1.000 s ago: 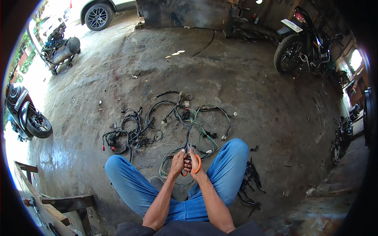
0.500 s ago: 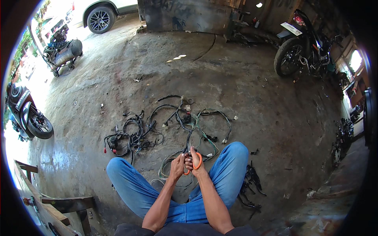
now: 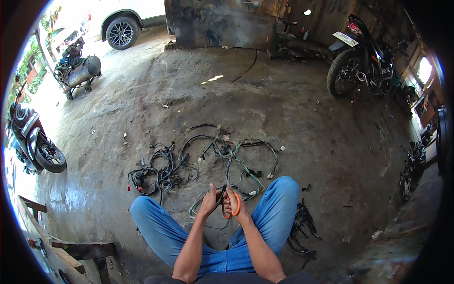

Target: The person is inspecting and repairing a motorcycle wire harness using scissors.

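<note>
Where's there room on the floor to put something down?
Mostly bare floor lies between the wires and the dark panel beyond them, and right of the right knee, below the motorcycle at upper right. It's crowded between the knees, where the left hand and right hand are among wires, and beside the right thigh, where black parts lie.

Scissors (image 3: 239, 204): you are gripping their orange handles.
Wiring harness (image 3: 229, 165): dark-wrapped, green-stranded, it is sprawling in loops mostly beyond the scissors, one stem running toward them.

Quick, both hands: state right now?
Left hand: closed, apparently around the black-wrapped cable bundle.
Right hand: closed, holding scissors with orange loop handles.
</note>
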`<state>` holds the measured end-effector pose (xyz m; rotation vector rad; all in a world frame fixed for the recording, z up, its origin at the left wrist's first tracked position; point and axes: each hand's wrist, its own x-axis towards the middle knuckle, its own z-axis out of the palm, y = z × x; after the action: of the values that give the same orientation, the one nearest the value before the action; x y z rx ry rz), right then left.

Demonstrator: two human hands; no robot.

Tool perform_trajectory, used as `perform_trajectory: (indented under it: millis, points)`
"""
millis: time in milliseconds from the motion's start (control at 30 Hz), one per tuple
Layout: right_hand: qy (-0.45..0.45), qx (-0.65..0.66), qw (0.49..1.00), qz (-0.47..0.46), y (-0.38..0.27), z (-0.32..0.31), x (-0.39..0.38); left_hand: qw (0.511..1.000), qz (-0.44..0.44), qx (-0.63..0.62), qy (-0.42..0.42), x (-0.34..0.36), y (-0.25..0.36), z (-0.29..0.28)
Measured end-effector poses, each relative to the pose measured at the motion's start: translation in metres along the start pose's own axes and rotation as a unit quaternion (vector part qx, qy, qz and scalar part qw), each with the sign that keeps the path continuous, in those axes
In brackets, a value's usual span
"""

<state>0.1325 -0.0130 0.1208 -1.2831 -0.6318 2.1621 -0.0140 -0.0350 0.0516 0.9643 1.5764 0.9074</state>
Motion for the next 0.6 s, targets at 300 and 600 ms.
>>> perform_trajectory:
  millis: [300,600]
  points:
    - [-0.099,-0.158,0.981,-0.046,0.009,0.003,-0.04,0.863,-0.046,-0.495,-0.088,0.041,0.073,-0.019]
    - [-0.17,-0.131,0.976,-0.029,0.019,0.002,-0.054,0.801,0.032,-0.596,0.031,0.034,0.067,-0.009]
